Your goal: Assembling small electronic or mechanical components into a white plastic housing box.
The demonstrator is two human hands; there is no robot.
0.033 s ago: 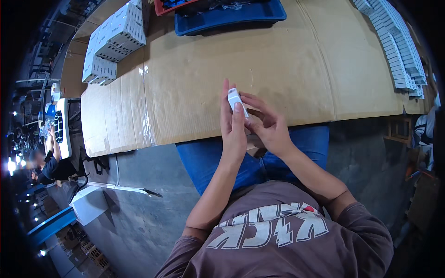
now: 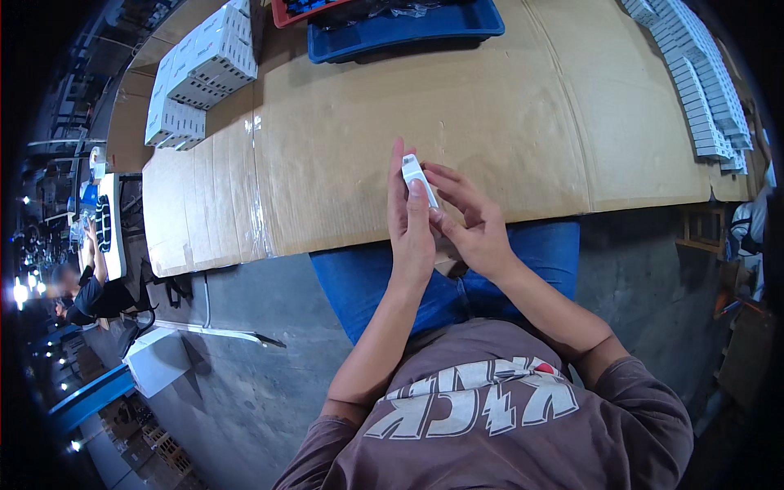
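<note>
While hands (image 2: 408,233) (image 2: 482,234) surround box (image 2: 413,172), table edge (image 2: 351,242) beneath

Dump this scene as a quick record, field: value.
left hand: holds small white box
right hand: at box's right side, contact unclear
surface: brown cardboard
far edge: blue tray, red tray partly in view
far left: stacked white boxes
far right: rows of white cartons
background left: another person
</note>
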